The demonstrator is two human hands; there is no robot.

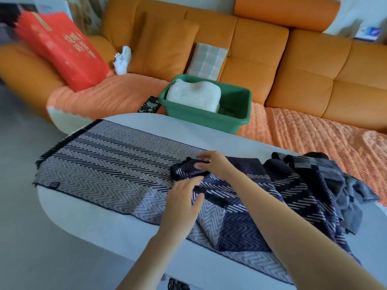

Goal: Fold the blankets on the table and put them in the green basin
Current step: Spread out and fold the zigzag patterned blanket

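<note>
Closest in, the white surface (100,222) carries the zigzag blanket (104,164), its left half spread flat and its right half bunched and doubled back toward the middle. The left hand (184,197) sits on the turned-over cloth, fingers bent and thumb alongside. Whether it has cloth nipped or merely pressed, I cannot tell. Just beyond it the right hand (211,164) has its grip closed, thumb and fingertips pinching the dark fringed edge of the folded-over part. This looks like the first fold being squared up, and doing it well likely means drawing that pinched edge out taut and matching it to the far long edge. The crumpled right half would need smoothing before any crease is pressed — the rucks under the forearms would otherwise get locked into the fold. The left hand is well placed to pin the flat layer so it does not drag along. To the right, touching the zigzag one, a grey checked blanket (326,172) lies in a loose heap, not yet folded. Past the far rim of the surface the green basin (205,120) stands on the seat of the orange sofa (303,70). It holds one folded cream blanket (192,95) against its left side — the right side shows bare bottom, room enough, I judge, for a compact bundle. Behind the basin a folded plaid cloth (207,59) leans on the backrest, and a red bag (60,47) slumps at the far left.
</note>
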